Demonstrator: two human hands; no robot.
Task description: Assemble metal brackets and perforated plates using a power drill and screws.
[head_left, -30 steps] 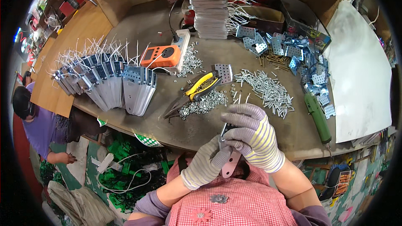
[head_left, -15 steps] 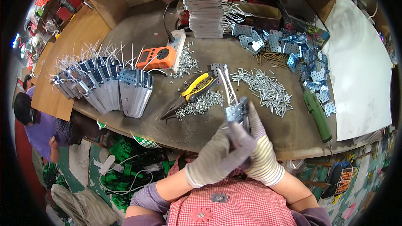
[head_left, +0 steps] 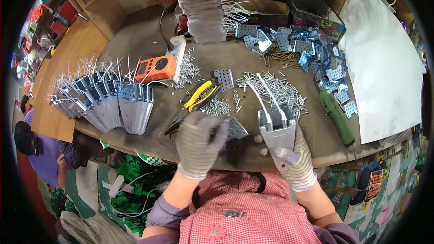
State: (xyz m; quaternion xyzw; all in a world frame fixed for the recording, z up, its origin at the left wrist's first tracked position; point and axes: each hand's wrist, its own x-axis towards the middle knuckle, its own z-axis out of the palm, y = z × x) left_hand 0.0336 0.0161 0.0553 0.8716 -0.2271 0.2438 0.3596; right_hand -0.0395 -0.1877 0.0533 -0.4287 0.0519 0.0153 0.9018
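My right hand [head_left: 299, 165], in a striped grey work glove, holds a grey tapered plate [head_left: 279, 139] upright. Its blue-tinted perforated metal top has two white wires sticking up. My left hand [head_left: 197, 142], gloved too, is over the front of the bench beside the pliers; its fingers are smeared by motion. Right beside those fingers is a perforated metal bracket [head_left: 236, 129]; whether they touch it I cannot tell. Yellow-handled pliers [head_left: 201, 95] lie by a pile of small nuts [head_left: 216, 107]. Another perforated bracket [head_left: 223, 80] lies behind them, and a heap of screws [head_left: 282, 91] behind the held plate.
Wired grey plates stand fanned at left [head_left: 135, 106] and stacked at the back [head_left: 205, 18]. An orange meter [head_left: 156, 68] sits by a white power strip [head_left: 178, 49]. Blue metal brackets [head_left: 332, 58] and a green electric screwdriver [head_left: 335, 119] lie right. Another person [head_left: 40, 144] is at far left.
My hands have parted: the left moved left toward the pliers, while the right keeps the wired plate, now turned broad side toward me. A bracket now shows on the bench between them.
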